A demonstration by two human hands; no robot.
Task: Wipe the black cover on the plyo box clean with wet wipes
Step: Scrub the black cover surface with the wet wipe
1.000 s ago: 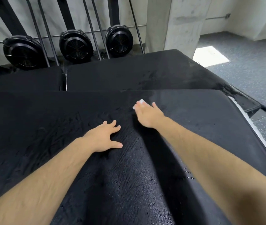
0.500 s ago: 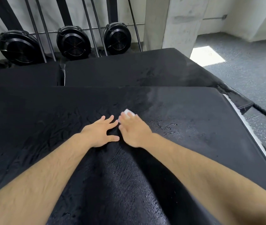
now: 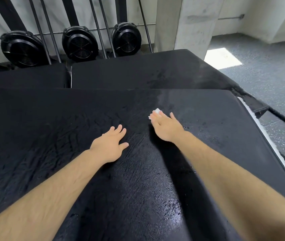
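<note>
**Head view.** The black cover (image 3: 51, 136) lies over the plyo box (image 3: 267, 137), whose white edge shows at the cover's right side. The right hand (image 3: 166, 126) sits right of the cover's centre, fingers straight, pressing a white wet wipe (image 3: 156, 111) flat against the cover. Only the wipe's far corner shows past the fingertips. The left hand (image 3: 109, 146) lies flat at the cover's centre, fingers spread, holding nothing.

**Handling.** The cover looks thin, soft and wrinkled, with a wet sheen toward its near edge, so it will probably bunch under strokes. Brace it with 1 flat palm beside the wiped area. The wipe looks light and limp, so keep it under flat fingers.
</note>
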